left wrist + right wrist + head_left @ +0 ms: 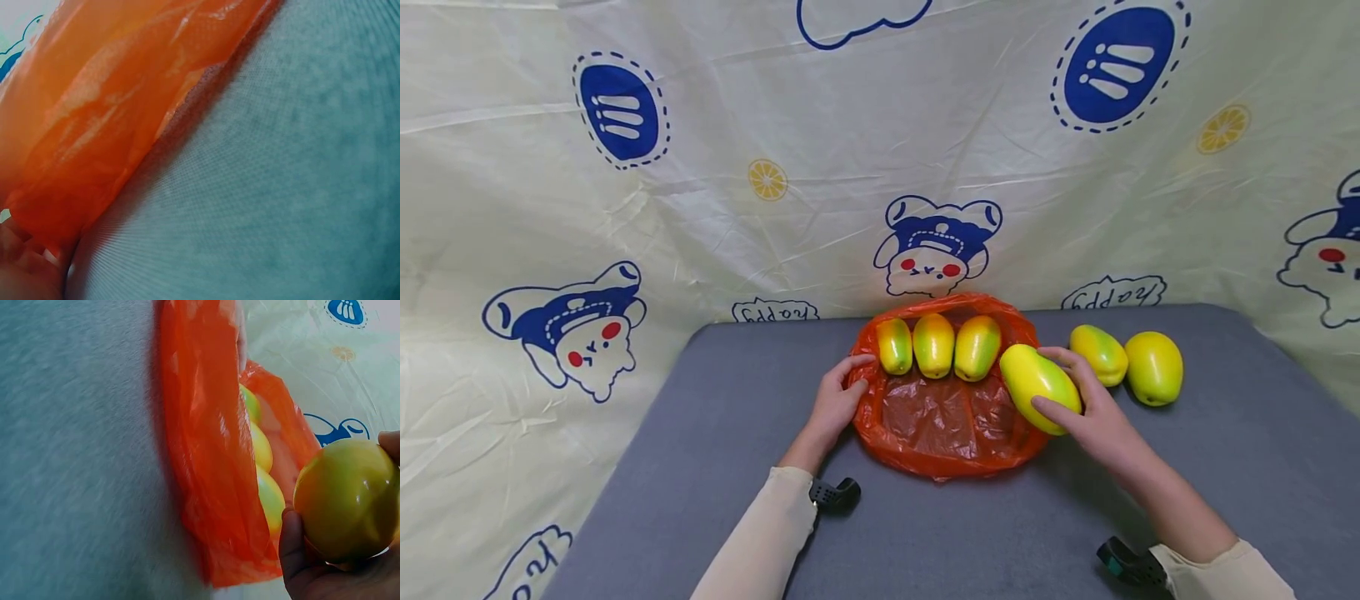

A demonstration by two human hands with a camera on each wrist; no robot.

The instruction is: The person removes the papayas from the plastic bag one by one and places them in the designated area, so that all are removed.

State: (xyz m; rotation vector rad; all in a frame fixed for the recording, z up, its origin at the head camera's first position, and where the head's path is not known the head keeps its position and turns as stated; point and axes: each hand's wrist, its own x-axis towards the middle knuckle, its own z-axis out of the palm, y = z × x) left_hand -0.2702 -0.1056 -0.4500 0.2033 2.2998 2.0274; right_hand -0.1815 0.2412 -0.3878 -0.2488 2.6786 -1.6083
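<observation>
A red plastic bag (917,462) lies with its mouth spread wide on the grey table. Three yellow-green mangoes (934,346) sit in a row along its far side. My left hand (837,400) holds the bag's left rim, fingers and thumb at the edge; in the left wrist view the orange-looking bag wall (94,137) hides most of that hand. Held between thumb and fingers of my right hand (1093,412) is a larger yellow-green mango (1037,387), over the bag's right rim. The right wrist view shows this mango (347,500) beside the bag's opening.
Two more mangoes, one greener (1099,354) and one yellower (1154,368), rest on the table right of the bag, behind my right hand. A pale printed curtain (820,250) hangs along the table's back edge. The grey tabletop (722,433) extends on both sides.
</observation>
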